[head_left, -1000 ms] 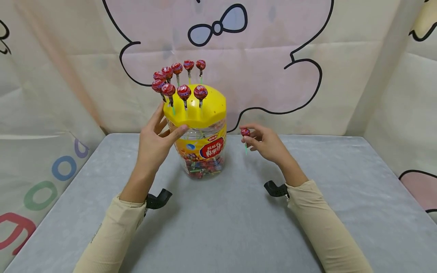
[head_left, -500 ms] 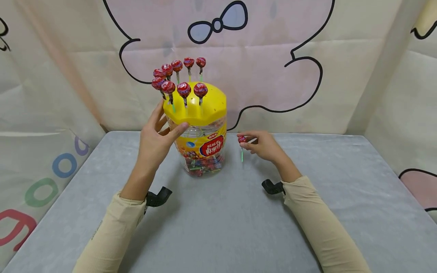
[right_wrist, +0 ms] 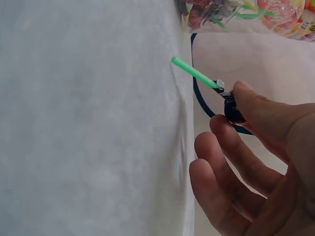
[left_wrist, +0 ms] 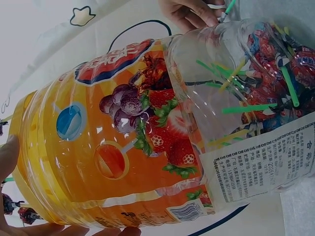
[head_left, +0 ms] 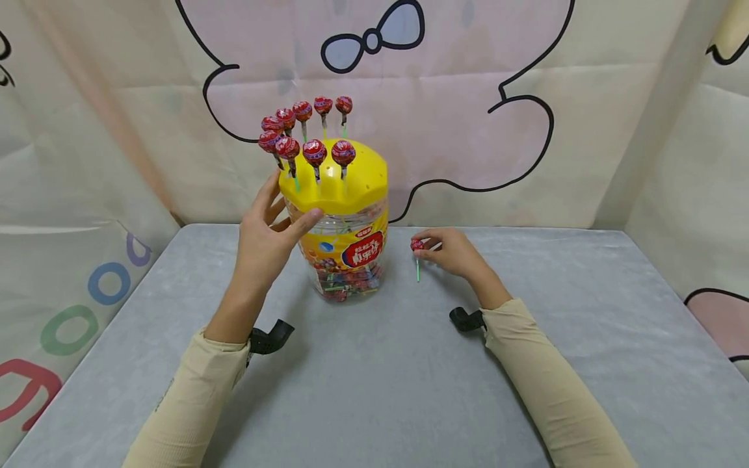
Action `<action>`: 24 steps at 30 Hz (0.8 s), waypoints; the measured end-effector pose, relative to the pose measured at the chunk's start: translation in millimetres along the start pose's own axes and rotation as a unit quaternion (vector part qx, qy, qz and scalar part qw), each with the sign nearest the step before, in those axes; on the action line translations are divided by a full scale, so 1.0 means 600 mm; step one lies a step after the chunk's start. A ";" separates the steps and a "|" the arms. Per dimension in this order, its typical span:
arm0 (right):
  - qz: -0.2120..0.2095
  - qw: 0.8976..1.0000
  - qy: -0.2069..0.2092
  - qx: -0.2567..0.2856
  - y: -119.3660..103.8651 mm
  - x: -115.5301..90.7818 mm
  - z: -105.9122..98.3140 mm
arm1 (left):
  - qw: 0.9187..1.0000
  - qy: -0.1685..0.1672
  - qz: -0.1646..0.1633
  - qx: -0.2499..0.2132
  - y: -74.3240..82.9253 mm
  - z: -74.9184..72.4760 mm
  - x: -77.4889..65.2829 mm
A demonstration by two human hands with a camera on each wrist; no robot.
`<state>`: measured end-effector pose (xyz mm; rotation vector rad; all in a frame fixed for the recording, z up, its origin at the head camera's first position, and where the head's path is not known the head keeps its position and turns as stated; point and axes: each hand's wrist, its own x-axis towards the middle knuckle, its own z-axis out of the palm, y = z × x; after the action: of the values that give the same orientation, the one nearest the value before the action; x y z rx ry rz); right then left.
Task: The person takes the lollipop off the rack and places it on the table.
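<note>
A clear plastic candy jar (head_left: 351, 260) stands on the table with a domed yellow lid (head_left: 365, 172). Several red-wrapped lollipops (head_left: 315, 153) stand upright round the lid, sticks in it. My left hand (head_left: 266, 240) grips the jar's upper left side, thumb at the front under the lid, fingers behind. Through the wall in the left wrist view show loose lollipops (left_wrist: 266, 73) with green and yellow sticks. To the right of the jar, my right hand (head_left: 453, 250) pinches one lollipop (head_left: 418, 246) by its wrapped head between thumb and fingers. Its green stick (right_wrist: 192, 70) points down, close over the table.
The grey cloth-covered table (head_left: 363, 390) runs back to a pale printed curtain (head_left: 456, 130). Black wrist mounts (head_left: 272, 338) stick out inward from both sleeves.
My right hand has come down toward the table with the lollipop, whose stick now hangs more fully below the fingers. The left hand and jar have stayed in place.
</note>
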<state>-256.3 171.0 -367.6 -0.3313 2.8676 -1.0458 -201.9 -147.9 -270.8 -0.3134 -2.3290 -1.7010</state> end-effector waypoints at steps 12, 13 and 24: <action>0.024 1.000 -0.016 0.005 0.009 0.010 0.000 | 1.000 0.000 0.000 0.010 0.003 -0.001 0.000; 0.026 1.000 -0.017 0.003 0.009 0.010 0.000 | 1.000 0.000 0.000 0.011 0.004 -0.001 0.000; 0.043 0.998 -0.039 -0.020 0.020 0.015 0.003 | 1.000 0.000 0.002 0.013 0.003 0.001 -0.001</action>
<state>-267.0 176.5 -376.5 -0.2442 2.8091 -0.9392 -200.7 -147.0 -269.5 -0.3126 -2.3478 -1.6679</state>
